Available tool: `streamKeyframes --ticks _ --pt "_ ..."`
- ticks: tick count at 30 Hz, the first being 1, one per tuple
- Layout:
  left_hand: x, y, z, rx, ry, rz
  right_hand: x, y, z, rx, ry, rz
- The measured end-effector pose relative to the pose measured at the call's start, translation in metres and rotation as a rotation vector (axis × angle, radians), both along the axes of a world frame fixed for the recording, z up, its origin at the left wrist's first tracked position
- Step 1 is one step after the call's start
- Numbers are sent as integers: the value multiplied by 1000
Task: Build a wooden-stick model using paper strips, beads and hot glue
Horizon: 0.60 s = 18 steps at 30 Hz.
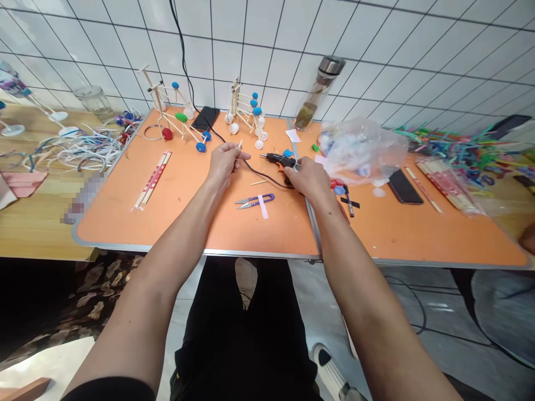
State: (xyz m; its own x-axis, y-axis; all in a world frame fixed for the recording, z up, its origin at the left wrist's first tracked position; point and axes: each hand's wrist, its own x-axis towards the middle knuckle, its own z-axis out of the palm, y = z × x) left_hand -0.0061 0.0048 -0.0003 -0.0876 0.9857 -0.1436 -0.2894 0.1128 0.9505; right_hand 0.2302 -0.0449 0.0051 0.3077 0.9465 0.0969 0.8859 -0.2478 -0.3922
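We log our left hand (228, 161) over the orange table (200, 223). Its grip is closed in a pinch, thumb against fingers, on a short pale wooden stick (240, 143), one end poking up.

Our right hand (309, 177) has its grip curled round the rear of a black glue gun with orange parts (279, 160); the palm hides the handle, so we cannot tell how tight the hold is. The metal nozzle points toward our left hand, apart from it. A thin black cable (264, 174) passes between our hands.

Nearer us we note purple-handled thread snips (254, 201), a strip of pale tape across them, and a loose wooden stick (259, 182) just beyond.

Toward the tiled wall (263, 33) stand two frames: a stick frame with blue, green and red blobs (180, 117), left, and a stick frame with blue and white blobs (246, 111), near the middle. A black phone (206, 118) lies between them. Right of the middle we record a glass tumbler with a metal lid (319, 92) and a clear plastic bag (363, 149).
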Motion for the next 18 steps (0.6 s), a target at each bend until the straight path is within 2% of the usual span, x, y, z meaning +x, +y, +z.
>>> streamKeyframes --ticks 2,4,6,8,13,18 --pt "0 0 0 -2 -1 -7 -8 -17 8 37 -90 41" --pt "1 0 1 0 7 -20 -18 -31 14 75 -44 230" --pt "1 -1 1 4 16 -34 -28 -38 15 -105 100 462" --pt "1 -1 1 5 21 -43 -35 -37 12 -229 151 566" --pt "2 1 -1 4 22 -43 -36 -25 0 -270 155 586" --pt "3 4 -5 7 37 -39 -34 -24 -6 -263 264 618"
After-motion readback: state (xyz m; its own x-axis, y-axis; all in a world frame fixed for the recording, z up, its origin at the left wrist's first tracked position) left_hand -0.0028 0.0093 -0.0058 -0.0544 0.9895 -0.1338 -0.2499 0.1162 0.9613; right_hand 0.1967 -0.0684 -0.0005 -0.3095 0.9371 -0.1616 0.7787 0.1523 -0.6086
